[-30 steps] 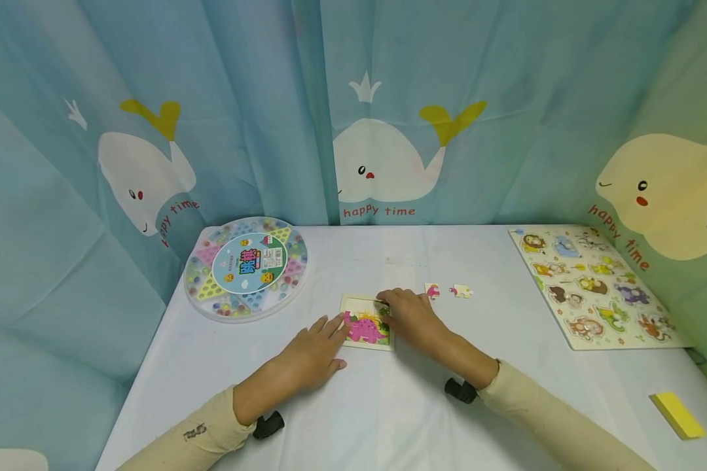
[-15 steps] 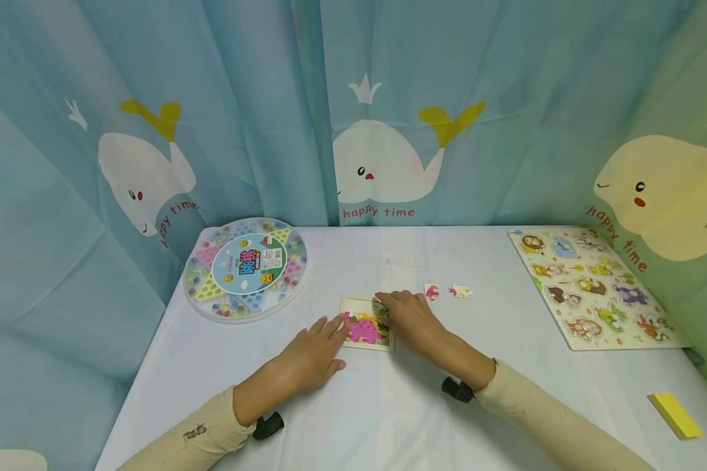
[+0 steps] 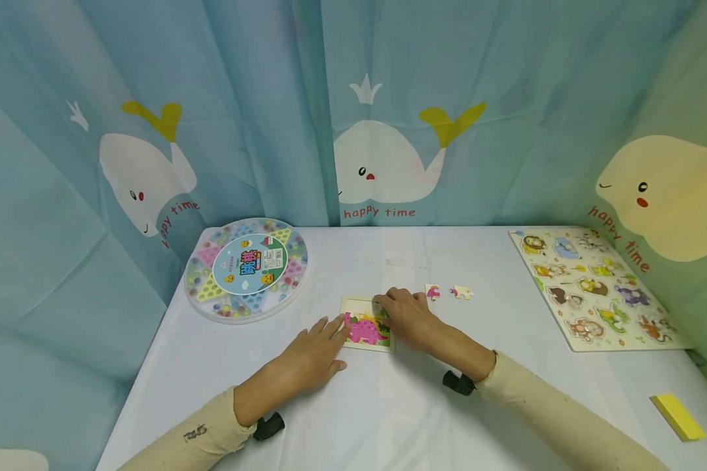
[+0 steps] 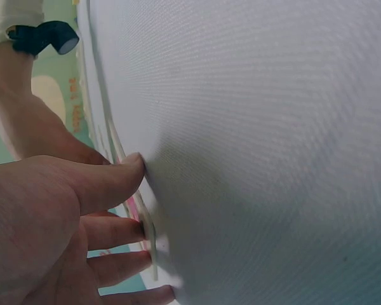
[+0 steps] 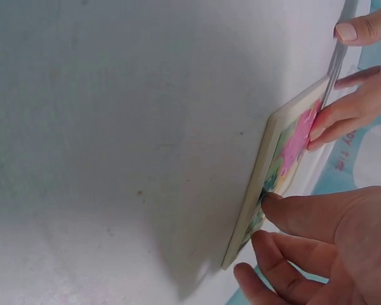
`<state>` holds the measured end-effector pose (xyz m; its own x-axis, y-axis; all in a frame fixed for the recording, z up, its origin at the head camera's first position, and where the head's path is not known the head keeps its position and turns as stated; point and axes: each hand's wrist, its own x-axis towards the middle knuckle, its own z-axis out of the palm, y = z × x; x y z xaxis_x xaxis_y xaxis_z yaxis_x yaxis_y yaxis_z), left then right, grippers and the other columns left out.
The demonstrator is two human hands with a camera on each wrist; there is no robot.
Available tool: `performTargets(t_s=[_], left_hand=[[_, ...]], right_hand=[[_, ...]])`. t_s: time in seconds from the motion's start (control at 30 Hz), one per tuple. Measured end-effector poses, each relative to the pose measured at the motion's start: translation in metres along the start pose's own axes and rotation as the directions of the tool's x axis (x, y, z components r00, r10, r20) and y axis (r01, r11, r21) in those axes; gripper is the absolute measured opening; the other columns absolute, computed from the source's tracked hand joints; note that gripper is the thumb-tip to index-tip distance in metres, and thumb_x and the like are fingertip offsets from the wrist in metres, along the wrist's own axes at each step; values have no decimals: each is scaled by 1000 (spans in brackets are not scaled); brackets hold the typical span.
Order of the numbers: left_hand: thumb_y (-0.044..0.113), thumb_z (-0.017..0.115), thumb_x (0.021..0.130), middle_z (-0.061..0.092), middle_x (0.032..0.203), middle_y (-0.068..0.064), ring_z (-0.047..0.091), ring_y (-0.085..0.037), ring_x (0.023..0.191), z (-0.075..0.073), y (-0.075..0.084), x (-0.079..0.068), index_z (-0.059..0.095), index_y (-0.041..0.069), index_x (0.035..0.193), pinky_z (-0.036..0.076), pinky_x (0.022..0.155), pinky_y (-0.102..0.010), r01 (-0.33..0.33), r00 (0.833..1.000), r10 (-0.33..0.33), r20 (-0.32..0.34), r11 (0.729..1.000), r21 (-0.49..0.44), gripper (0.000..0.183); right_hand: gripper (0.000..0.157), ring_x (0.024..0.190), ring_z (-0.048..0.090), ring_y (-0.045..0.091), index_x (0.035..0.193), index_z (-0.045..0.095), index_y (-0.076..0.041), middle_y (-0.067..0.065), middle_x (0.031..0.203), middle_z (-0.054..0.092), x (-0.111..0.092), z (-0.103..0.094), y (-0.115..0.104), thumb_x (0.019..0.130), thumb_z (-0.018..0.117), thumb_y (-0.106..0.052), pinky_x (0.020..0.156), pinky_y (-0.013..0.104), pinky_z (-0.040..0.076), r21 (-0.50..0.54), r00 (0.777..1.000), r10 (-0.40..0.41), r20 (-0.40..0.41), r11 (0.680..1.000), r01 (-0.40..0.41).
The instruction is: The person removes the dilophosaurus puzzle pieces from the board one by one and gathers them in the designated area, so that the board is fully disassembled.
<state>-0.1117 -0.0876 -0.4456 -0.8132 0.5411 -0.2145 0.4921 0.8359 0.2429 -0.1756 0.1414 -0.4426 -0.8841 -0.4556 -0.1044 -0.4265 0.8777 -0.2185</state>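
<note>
A small jigsaw puzzle in a pale wooden tray [image 3: 368, 348] lies at the middle of the table, showing a pink dinosaur [image 3: 366, 330]. My left hand [image 3: 309, 358] lies with outstretched fingers, its fingertips on the tray's left side. At the upper right corner my right hand [image 3: 414, 320] bends over the tray, thumb and curled fingers pinching a green puzzle piece [image 5: 267, 190] that they largely cover. The upper left of the tray shows bare wood. Two loose puzzle pieces, one pink [image 3: 433, 292] and one pale yellow [image 3: 461, 292], lie beyond the right hand.
A round Chinese checkers set [image 3: 247, 269] sits at the back left. On the right lies an animal peg puzzle board [image 3: 595, 288], with a yellow block [image 3: 679, 417] nearer the front. Blue whale-print curtains [image 3: 477, 170] stand behind the white table [image 3: 353, 418].
The right hand's fingers shift slightly and bend a little more at the tray's upper right corner. The left hand, the tray and the loose pieces stay in place.
</note>
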Motion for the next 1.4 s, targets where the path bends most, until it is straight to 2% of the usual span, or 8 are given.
performTargets(t_s=[0.1, 0.3, 0.43, 0.57, 0.9, 1.4], left_hand=[[34, 65, 106, 37, 169, -14, 38, -42, 153, 0, 0, 0, 43, 5, 161, 43, 115, -62, 1, 1000, -1, -1, 1000, -5, 65], [33, 65, 106, 37, 169, -14, 37, -42, 154, -1, 1, 0, 43, 4, 160, 42, 116, -63, 10, 1000, -10, 3, 1000, -22, 65], [33, 66, 105, 37, 169, -14, 37, -41, 154, -2, 1, 0, 43, 5, 160, 42, 116, -63, 18, 1000, -18, 7, 1000, -22, 65], [33, 65, 106, 37, 169, -14, 37, -41, 154, -3, 1, 0, 44, 5, 160, 42, 116, -63, 20, 1000, -20, 5, 1000, -20, 65], [33, 65, 106, 37, 169, -14, 37, -41, 154, -2, 0, 1, 43, 5, 161, 43, 116, -62, 21, 1000, -21, 7, 1000, -10, 65], [34, 65, 106, 36, 170, -13, 37, -40, 154, 0, 1, 1, 43, 6, 161, 43, 116, -61, 17, 1000, -17, 13, 1000, 1, 65]], right_hand=[[49, 125, 60, 32, 142, 62, -8, 13, 128, 66, -1, -1, 0, 97, 78, -18, 95, 53, 44, -13, 1000, 1, -6, 1000, -1], [53, 124, 63, 35, 141, 64, -8, 14, 129, 70, -4, 0, 2, 94, 82, -22, 98, 58, 45, -52, 997, 12, -72, 999, -16], [50, 118, 68, 37, 137, 67, -7, 16, 124, 74, -5, 2, 1, 92, 84, -19, 99, 59, 46, -60, 993, -7, -117, 998, 0], [53, 116, 69, 38, 138, 66, -4, 18, 123, 75, -4, 4, -2, 90, 85, -15, 98, 57, 46, -56, 992, -1, -127, 998, -6], [50, 124, 63, 39, 140, 63, -1, 19, 130, 69, -1, 5, -6, 96, 80, -16, 101, 57, 43, -55, 995, 57, -81, 997, -62], [56, 125, 59, 39, 144, 60, -5, 18, 130, 66, 0, -3, 0, 94, 82, -18, 103, 60, 43, -15, 999, 42, -15, 999, -42]])
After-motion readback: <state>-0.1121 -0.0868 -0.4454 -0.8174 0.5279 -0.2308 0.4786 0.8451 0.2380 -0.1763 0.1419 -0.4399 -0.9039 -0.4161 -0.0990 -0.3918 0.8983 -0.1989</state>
